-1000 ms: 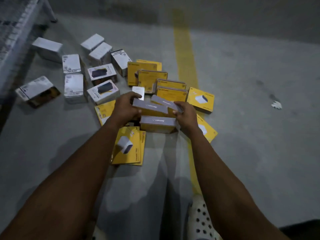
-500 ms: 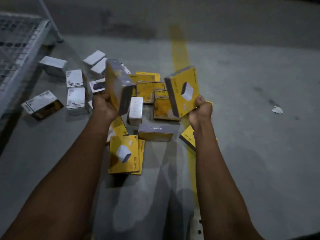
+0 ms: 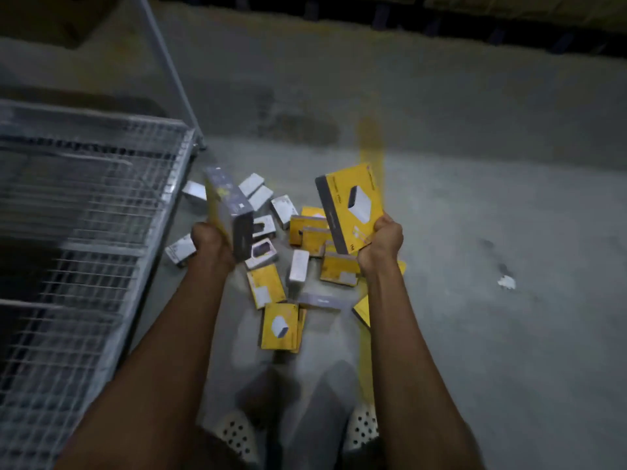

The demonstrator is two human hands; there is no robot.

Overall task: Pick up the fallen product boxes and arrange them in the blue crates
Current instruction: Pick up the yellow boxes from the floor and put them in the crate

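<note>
A person stands over a heap of fallen product boxes (image 3: 298, 252) on a grey concrete floor, both bare arms stretched forward and down. The left hand (image 3: 208, 240) is closed around the lower end of a yellow-and-grey box (image 3: 229, 212), held upright above the heap's left edge. The right hand (image 3: 381, 240) grips the bottom corner of a flat yellow box (image 3: 351, 206), tilted above the heap's right side with its printed face showing. Taking one box in each hand likely halves the trips, and gripping by the lower end leaves the top free to slide into a container. Many more boxes, yellow and white, lie scattered flat or on edge in the heap. Just left of the heap stands a wire mesh cage (image 3: 101, 212) (blurred, so its contents are unclear). No blue crate is visible, so where these two boxes will go cannot be told.
</note>
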